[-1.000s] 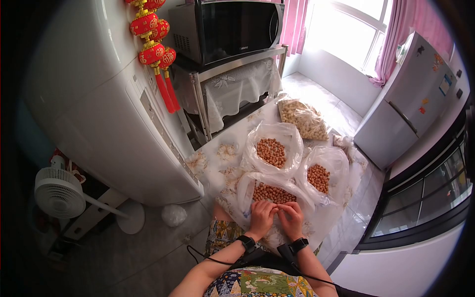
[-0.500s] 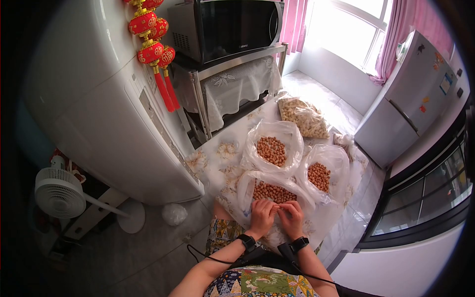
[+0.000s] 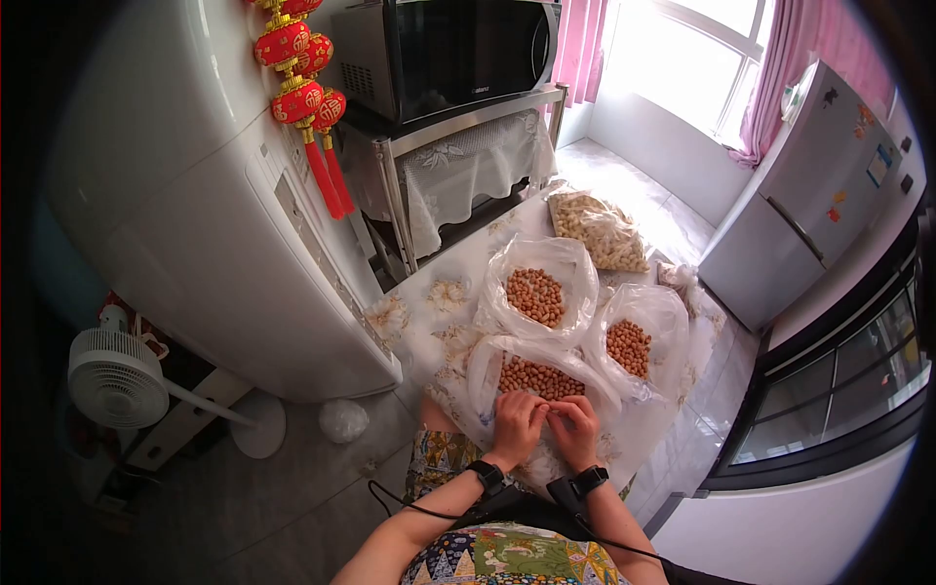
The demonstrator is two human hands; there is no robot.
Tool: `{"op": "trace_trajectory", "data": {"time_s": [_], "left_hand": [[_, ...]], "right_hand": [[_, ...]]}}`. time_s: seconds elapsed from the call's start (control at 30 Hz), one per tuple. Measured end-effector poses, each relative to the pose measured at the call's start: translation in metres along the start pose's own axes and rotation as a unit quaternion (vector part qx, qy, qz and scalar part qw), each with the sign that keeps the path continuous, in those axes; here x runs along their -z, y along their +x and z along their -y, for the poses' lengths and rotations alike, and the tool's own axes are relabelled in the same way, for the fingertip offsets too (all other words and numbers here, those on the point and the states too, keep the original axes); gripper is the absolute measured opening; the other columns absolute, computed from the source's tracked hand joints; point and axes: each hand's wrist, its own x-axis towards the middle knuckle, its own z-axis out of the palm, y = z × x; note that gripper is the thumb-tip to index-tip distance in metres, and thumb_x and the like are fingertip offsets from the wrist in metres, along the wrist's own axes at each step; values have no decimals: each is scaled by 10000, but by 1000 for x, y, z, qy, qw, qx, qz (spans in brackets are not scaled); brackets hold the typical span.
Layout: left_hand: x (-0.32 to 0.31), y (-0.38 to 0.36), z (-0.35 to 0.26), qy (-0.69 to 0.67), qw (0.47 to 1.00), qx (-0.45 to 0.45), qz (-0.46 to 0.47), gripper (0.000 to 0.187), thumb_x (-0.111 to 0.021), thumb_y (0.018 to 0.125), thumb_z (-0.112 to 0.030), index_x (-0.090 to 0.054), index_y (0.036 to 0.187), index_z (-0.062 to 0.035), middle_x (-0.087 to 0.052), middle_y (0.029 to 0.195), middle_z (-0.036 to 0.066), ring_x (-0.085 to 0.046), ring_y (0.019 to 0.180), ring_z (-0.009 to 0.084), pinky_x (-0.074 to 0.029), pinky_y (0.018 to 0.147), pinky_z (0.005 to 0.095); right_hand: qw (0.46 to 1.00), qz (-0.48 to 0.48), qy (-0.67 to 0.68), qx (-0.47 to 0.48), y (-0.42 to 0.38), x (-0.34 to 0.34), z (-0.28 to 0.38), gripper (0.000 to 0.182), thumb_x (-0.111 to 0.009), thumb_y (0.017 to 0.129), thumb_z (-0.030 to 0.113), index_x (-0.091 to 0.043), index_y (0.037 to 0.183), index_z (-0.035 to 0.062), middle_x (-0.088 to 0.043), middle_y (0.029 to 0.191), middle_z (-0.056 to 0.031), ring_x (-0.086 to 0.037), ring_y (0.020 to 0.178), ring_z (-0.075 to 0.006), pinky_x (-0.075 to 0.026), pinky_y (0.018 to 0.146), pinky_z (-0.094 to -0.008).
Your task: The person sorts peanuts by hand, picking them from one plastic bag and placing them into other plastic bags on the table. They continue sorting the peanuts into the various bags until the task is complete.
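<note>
My left hand [image 3: 517,429] and my right hand [image 3: 575,429] meet at the front edge of the near plastic bag [image 3: 480,378]. Both have their fingers curled and fingertips pinched together; whatever sits between them is too small to make out. Just beyond the fingers, brown round nuts [image 3: 536,376] lie inside this open, clear bag. Behind it stands a second open bag [image 3: 579,278] with similar nuts [image 3: 535,296]. To the right, a third open bag [image 3: 671,336] holds more nuts [image 3: 629,347].
A bag of pale, shell-like pieces [image 3: 597,234] lies at the back of the patterned table [image 3: 444,336]. A microwave [image 3: 468,58] stands on a metal rack beyond. A refrigerator [image 3: 799,195] is at right, a white fan [image 3: 117,380] at left. A cable runs by my wrists.
My fingers have shifted very slightly while staying pinched together at the near bag. The bags and nuts look the same.
</note>
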Motion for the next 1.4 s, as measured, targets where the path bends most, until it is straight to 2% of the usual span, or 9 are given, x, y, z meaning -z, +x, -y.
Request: {"op": "trace_trajectory", "data": {"time_s": [0.23,0.57,0.73,0.8,1.03,1.27,1.33,1.4], "left_hand": [[-1,0,-1,-16,1000,24,-7,170,-771,893,-228,-689,928,-83,-680,978,80,-625,993,316,-435,923,449],[-1,0,0,-8,1000,17,-2,161,-783,867,-212,-708,926,-83,-686,996,66,-624,1017,298,-433,950,440],[2,0,-2,-25,1000,7,-13,126,-804,809,-116,-692,855,-80,-680,993,59,-626,1006,287,-444,932,435],[2,-1,-2,-27,999,4,-16,128,-806,803,-108,-689,846,-79,-678,990,59,-626,999,289,-450,923,435],[3,-1,-4,-40,999,-4,-32,147,-825,785,-92,-688,826,-59,-675,986,80,-621,964,311,-481,872,429],[3,0,-3,-44,999,1,-32,167,-808,819,-109,-654,848,-53,-669,995,92,-621,972,320,-482,885,441],[2,-1,-1,-53,998,10,-38,148,-762,877,-129,-640,924,-59,-654,1000,99,-619,993,328,-478,904,454],[1,-4,0,-57,998,17,-37,154,-741,903,-134,-627,969,-54,-648,1014,113,-614,998,340,-479,907,459]], "right_hand": [[1000,-4,-5,10,0,-1,-3,208,-777,804,-42,-739,999,20,-663,996,-103,-676,810,-202,-555,712,-309],[1000,-11,-1,-1,-2,-2,-5,211,-796,787,-37,-730,981,16,-663,985,-101,-676,799,-204,-559,711,-307],[1000,-13,-21,-3,-4,-2,-7,177,-815,779,-30,-724,927,7,-667,964,-105,-683,799,-206,-561,709,-309],[999,-7,-43,16,-3,0,-3,138,-796,814,-28,-708,916,4,-657,957,-105,-693,802,-224,-574,696,-319],[998,-12,-58,10,-6,-3,-7,150,-809,800,-17,-707,907,5,-657,947,-103,-687,789,-221,-572,685,-318],[997,-56,-44,23,-2,1,1,172,-826,779,-38,-721,904,16,-678,938,-100,-686,790,-202,-561,689,-310],[996,-73,-33,27,9,10,14,176,-830,780,-36,-720,906,20,-680,939,-98,-680,795,-202,-557,695,-312],[985,-132,-94,57,27,30,22,188,-840,782,-29,-718,915,25,-686,948,-96,-670,807,-210,-548,712,-317]]}}
